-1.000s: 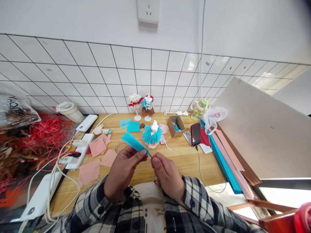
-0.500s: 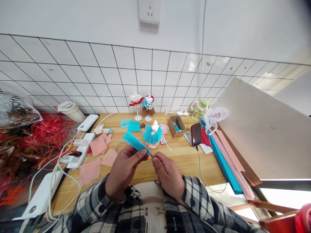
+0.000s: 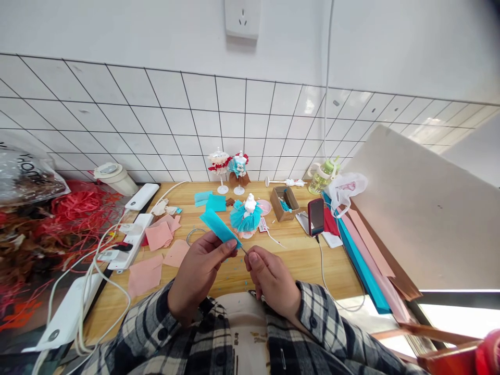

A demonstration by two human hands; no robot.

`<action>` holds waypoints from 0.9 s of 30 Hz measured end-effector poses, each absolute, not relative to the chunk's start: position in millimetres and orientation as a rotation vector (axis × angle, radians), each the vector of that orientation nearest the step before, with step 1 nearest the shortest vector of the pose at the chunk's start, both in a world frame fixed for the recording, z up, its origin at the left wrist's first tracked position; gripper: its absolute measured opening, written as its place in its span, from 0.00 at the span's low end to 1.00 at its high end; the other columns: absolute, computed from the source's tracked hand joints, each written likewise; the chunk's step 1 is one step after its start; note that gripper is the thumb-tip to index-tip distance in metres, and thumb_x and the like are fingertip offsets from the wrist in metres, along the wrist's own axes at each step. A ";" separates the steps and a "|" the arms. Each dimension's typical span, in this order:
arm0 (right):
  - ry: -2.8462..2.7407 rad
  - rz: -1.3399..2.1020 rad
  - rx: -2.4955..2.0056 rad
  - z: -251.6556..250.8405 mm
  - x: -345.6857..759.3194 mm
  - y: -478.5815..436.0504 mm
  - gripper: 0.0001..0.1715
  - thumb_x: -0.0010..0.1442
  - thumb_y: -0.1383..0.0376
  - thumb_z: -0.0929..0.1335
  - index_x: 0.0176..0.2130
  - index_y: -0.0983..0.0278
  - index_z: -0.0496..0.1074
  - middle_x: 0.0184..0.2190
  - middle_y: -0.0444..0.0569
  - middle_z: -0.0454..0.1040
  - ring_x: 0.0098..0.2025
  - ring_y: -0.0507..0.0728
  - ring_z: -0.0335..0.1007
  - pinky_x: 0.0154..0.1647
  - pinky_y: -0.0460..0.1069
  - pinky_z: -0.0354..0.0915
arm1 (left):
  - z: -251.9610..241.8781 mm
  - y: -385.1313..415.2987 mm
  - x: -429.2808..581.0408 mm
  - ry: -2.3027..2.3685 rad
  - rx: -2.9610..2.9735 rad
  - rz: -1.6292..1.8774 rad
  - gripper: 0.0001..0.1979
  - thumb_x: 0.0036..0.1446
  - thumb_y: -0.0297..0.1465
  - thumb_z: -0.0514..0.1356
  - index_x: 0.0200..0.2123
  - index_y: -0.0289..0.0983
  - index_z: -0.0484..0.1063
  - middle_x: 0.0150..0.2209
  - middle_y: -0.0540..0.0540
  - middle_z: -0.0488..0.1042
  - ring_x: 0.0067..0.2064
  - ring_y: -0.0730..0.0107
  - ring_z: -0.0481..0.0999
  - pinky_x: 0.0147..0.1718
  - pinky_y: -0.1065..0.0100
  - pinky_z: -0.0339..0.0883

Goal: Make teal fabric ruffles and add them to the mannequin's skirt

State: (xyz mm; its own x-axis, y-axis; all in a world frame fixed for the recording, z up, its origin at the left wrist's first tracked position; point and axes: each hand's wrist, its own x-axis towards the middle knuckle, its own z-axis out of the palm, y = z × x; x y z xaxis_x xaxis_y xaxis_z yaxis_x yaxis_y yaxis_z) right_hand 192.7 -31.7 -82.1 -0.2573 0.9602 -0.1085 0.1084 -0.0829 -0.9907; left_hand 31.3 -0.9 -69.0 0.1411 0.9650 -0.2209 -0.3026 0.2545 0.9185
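Strip (image 3: 219, 225), blue, lies between thumb and fingers of your left hand (image 3: 203, 266), its free end pointing to eleven o'clock and its near end at about half past ten from your right hand (image 3: 271, 276). Your left thumb presses it flat against the fingers; your right hand is closed around a thin tool (image 3: 244, 250) that bridges the small gap between your hands. At twelve o'clock beyond them, a dress form (image 3: 249, 216) in a blue skirt stands on the tabletop (image 3: 291, 258); pink sheets (image 3: 145, 276) lie at nine. Your right hand hides the tool's rear, so its kind is hard to make out; whether its tip touches the strip you cannot tell.
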 end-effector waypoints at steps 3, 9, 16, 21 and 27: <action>-1.413 1.455 -1.214 -81.6 192.8 -30.9 0.27 0.64 0.46 0.55 0.28 0.63 0.61 0.14 0.36 0.55 0.12 0.46 0.54 0.11 0.40 0.50 | -68.6 -0.3 29.2 1.038 0.886 1.084 0.09 0.49 0.34 0.67 0.34 0.38 0.76 0.28 0.49 0.75 0.31 0.70 0.72 0.33 0.69 0.66; -1.460 1.448 -1.228 -80.1 193.8 -30.5 0.26 0.64 0.46 0.56 0.28 0.63 0.61 0.14 0.36 0.56 0.12 0.46 0.53 0.12 0.40 0.50 | -70.1 0.3 27.7 1.032 0.925 1.061 0.07 0.51 0.34 0.65 0.35 0.39 0.76 0.27 0.50 0.74 0.32 0.70 0.71 0.34 0.69 0.66; -1.487 1.418 -1.247 -80.0 195.0 -30.9 0.25 0.65 0.48 0.56 0.29 0.63 0.62 0.14 0.37 0.57 0.12 0.46 0.55 0.12 0.40 0.50 | -67.3 1.0 30.0 0.993 0.875 1.097 0.07 0.50 0.32 0.66 0.33 0.38 0.76 0.29 0.50 0.75 0.31 0.72 0.70 0.35 0.69 0.65; -1.467 1.440 -1.250 -79.2 193.7 -31.5 0.25 0.64 0.47 0.56 0.28 0.63 0.61 0.14 0.37 0.57 0.12 0.46 0.54 0.12 0.40 0.50 | -66.7 -0.4 31.0 1.004 0.871 1.100 0.06 0.49 0.32 0.67 0.32 0.38 0.76 0.28 0.50 0.75 0.31 0.71 0.70 0.35 0.69 0.65; -1.458 1.442 -1.262 -80.7 193.1 -32.0 0.26 0.64 0.46 0.56 0.28 0.63 0.62 0.13 0.37 0.57 0.12 0.46 0.54 0.13 0.40 0.51 | -68.3 -0.8 30.5 1.016 0.872 1.096 0.07 0.48 0.33 0.67 0.32 0.38 0.77 0.29 0.50 0.75 0.32 0.70 0.70 0.35 0.68 0.65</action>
